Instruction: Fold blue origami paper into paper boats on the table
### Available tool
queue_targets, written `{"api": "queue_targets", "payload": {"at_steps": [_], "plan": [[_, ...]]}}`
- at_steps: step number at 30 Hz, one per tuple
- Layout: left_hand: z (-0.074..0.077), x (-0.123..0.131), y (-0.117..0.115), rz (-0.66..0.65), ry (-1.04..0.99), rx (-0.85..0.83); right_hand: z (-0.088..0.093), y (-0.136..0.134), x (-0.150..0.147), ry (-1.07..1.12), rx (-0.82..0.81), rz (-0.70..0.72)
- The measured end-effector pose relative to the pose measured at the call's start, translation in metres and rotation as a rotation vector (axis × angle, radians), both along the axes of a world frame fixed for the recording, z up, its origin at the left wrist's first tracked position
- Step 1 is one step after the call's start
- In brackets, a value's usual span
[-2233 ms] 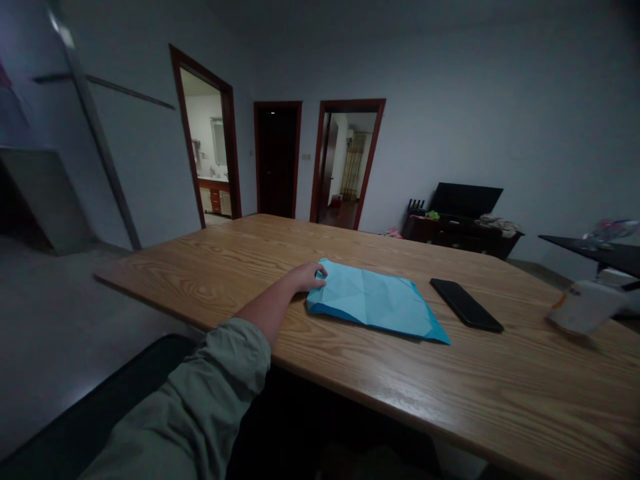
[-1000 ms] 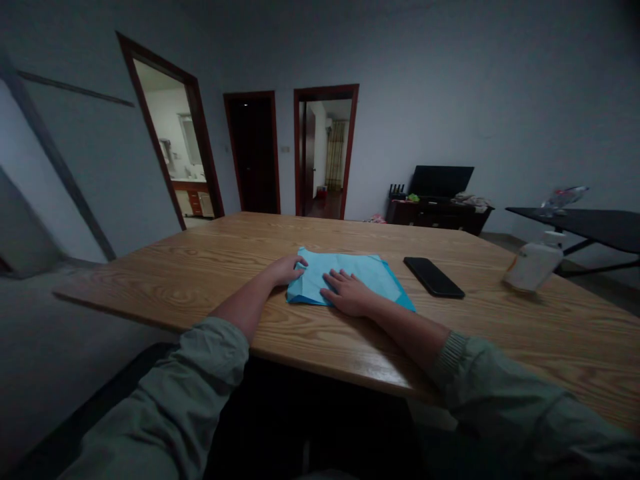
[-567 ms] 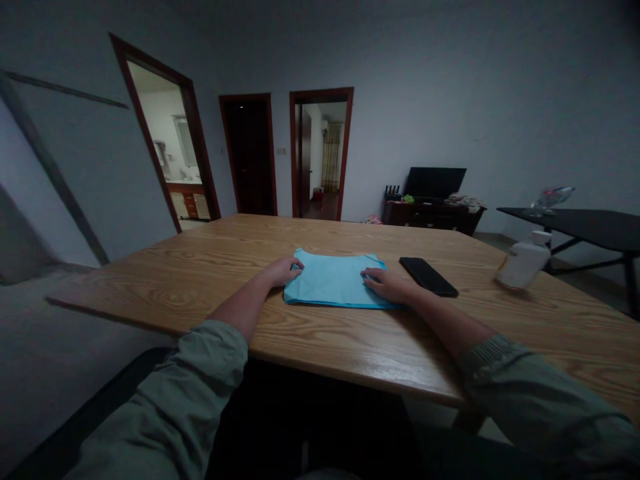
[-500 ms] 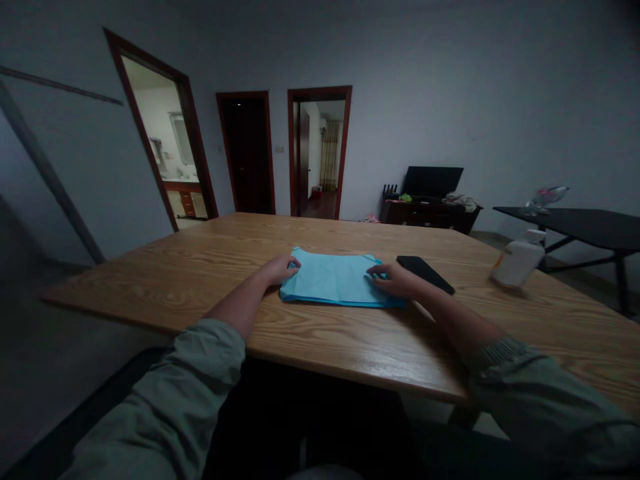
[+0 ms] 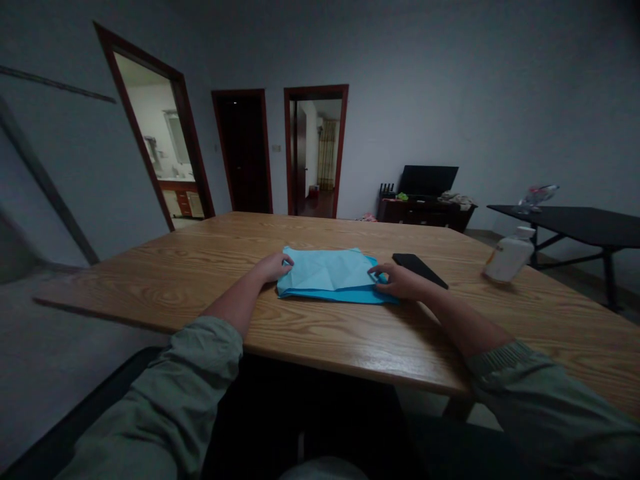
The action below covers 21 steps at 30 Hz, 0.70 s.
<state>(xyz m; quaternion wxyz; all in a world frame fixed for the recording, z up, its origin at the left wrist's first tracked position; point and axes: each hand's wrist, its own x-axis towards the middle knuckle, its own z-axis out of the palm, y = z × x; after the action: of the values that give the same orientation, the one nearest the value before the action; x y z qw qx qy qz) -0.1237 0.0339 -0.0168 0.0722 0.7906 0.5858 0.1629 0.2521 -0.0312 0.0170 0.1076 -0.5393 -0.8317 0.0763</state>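
A folded sky-blue paper sheet (image 5: 325,275) lies mid-frame on the light oak table (image 5: 320,340). The left hand (image 5: 273,268) and right hand (image 5: 397,281) rest unclenched on its side edges, fingertips down, though any pinch is hard to tell in this dim view.

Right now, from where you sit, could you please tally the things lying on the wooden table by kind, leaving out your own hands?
Blue creased paper sheet: 1
Black smartphone: 1
White plastic bottle: 1
Total: 3
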Motion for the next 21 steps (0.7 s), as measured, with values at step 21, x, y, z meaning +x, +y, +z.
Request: {"api": "queue_targets", "payload": {"at_steps": [21], "plan": [[-0.003, -0.003, 0.002, -0.028, -0.009, 0.031, -0.010, 0.000, -0.019, 0.101, 0.368, 0.127]]}}
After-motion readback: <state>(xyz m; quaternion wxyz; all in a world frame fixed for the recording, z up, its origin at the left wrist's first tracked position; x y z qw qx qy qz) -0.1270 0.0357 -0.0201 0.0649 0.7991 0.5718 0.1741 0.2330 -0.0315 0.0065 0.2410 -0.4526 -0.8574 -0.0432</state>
